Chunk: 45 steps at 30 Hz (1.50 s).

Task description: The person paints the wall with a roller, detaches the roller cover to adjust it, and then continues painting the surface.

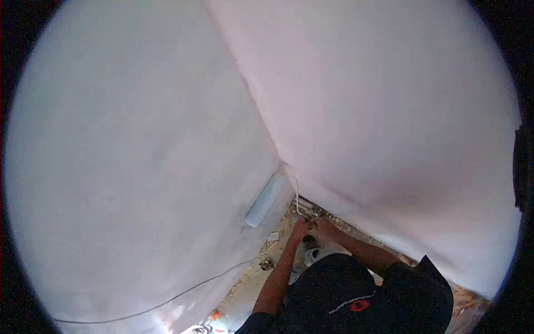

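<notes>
A paint roller with a pale blue-grey sleeve (265,200) lies against the left wall, close to the corner where two walls meet. Its thin bent wire frame (297,197) curves down to my hands. My left hand (301,225) is closed around the handle end, and my right hand (322,225) is closed beside it, almost touching. The fingers hide most of the handle, and details there are small and dim. Both forearms reach forward from a dark shirt.
The left wall (144,139) and right wall (378,106) are pale. A dark cable (183,292) runs along the lower left wall. Debris (267,264) litters the floor near the wall base. A whitish container-like object (315,254) is partly hidden below my hands.
</notes>
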{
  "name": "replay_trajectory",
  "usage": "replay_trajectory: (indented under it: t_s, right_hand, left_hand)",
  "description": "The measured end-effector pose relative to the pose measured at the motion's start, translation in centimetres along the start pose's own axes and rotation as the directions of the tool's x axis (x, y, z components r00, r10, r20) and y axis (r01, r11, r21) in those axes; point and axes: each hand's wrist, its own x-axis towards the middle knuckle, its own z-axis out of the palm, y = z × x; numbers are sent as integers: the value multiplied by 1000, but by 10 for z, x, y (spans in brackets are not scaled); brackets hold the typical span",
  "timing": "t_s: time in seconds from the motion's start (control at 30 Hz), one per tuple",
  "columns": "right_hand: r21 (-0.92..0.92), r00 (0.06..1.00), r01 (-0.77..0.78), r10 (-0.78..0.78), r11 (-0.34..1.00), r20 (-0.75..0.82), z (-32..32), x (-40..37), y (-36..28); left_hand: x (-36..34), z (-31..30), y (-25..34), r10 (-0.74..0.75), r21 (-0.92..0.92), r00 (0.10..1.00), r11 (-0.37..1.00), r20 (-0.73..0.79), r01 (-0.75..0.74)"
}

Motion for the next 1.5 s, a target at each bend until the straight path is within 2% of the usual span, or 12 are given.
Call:
replay_trajectory:
  t_s: [0.1, 0.2, 0.33, 0.57, 0.7, 0.73, 0.97, 1.1, 1.2, 1.3, 1.4, 1.5]
  right_hand:
    - [168, 993, 97, -84, 981, -81, -6, 0, -27]
    - [-34, 996, -81, 81, 996, 21, -6, 4, -38]
    - [198, 997, -70, 71, 978, 5, -5, 7, -67]
    - [-177, 996, -72, 79, 981, 31, 2, 4, -35]
    - [60, 1000, -27, 26, 998, 13, 23, 5, 30]
    - [51, 1000, 9, -10, 999, 15, 24, 1, 11]
    - [137, 952, -278, 253, 951, 173, 23, -1, 42]
    - [-235, 919, 392, -391, 889, 51, 2, -1, 44]
    - [-100, 970, 212, -196, 972, 145, -28, -10, 9]
    - [-11, 912, -357, 352, 934, 211, -52, -8, -42]
    - [-135, 995, -38, 49, 990, 82, -34, 2, 19]
    - [-55, 971, -136, 144, 989, 189, -34, 14, 23]
  left_hand:
    - [-19, 2, 19, 282, 59, 959, 958, 8, -282]
    - [-39, -4, 51, 420, 453, 907, 814, -24, -364]
    - [-71, 0, 70, 579, 279, 796, 805, -176, -523]
    - [-40, 28, 26, 424, 135, 782, 902, -456, -410]
    - [-10, 27, -15, 317, 148, 798, 948, -512, -282]
    - [-2, 27, -30, 161, -116, 888, 966, -431, -231]
    - [10, 39, -73, 335, 152, 779, 941, -531, -302]
    - [-50, 41, 28, 327, 240, 834, 940, -444, -241]
    - [-50, 48, 37, 273, 212, 908, 954, -318, -212]
    - [-38, 50, 42, 125, 62, 980, 991, -156, -116]
    - [-21, 57, 36, 158, 83, 938, 987, -310, -139]
    - [-2, 62, 9, 333, 174, 807, 943, -487, -284]
